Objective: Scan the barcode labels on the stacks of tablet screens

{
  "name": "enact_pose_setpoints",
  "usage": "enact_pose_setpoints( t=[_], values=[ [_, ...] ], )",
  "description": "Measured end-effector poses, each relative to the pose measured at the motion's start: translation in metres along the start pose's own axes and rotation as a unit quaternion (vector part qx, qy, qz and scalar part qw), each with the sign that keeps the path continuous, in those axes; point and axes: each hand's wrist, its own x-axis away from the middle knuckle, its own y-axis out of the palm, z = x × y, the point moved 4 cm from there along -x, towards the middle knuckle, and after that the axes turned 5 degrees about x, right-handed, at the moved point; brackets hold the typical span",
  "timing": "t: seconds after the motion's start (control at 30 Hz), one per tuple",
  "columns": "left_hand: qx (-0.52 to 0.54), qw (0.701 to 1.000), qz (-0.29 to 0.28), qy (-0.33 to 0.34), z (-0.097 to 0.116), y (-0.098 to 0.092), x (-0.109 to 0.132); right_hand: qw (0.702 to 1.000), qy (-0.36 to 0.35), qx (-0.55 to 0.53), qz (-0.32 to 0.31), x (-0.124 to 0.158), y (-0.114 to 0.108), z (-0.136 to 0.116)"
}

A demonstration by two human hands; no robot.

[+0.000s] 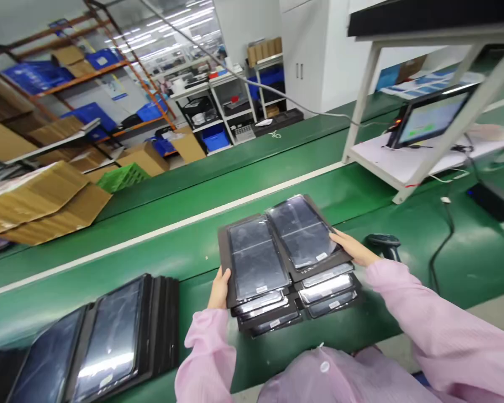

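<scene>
Both my hands grip a black foam tray (280,246) by its opposite sides. Two dark, glossy tablet-like panels lie in it side by side, the left panel (258,257) and the right panel (300,230), each with a small white label. Under it, a stack of similar trays with panels (327,288) shows at the near edge. My left hand (220,288) is closed on the left edge, thumb on top. My right hand (353,247) holds the right edge, its thumb at the right panel's corner. Whether the held tray touches the stack I cannot tell.
Another stack of panel trays (163,324) stands at left on the green bench (210,352). A handheld scanner (383,242) lies right of my right hand. Beyond it are a monitor (434,116) on a white stand (373,159) and a cable (443,246). Cardboard (46,196) sits far left.
</scene>
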Motion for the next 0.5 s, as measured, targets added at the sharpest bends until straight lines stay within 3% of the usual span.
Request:
enact_pose_setpoints(
  t=[0.23,0.5],
  values=[
    [0.062,0.997,-0.034,0.002,-0.024,-0.01,0.005,0.998,0.033,-0.045,-0.023,0.013,-0.007,0.016],
    [0.112,0.992,-0.053,0.0,-0.048,-0.024,0.039,0.997,0.078,-0.026,0.01,0.04,-0.032,0.049]
  ],
)
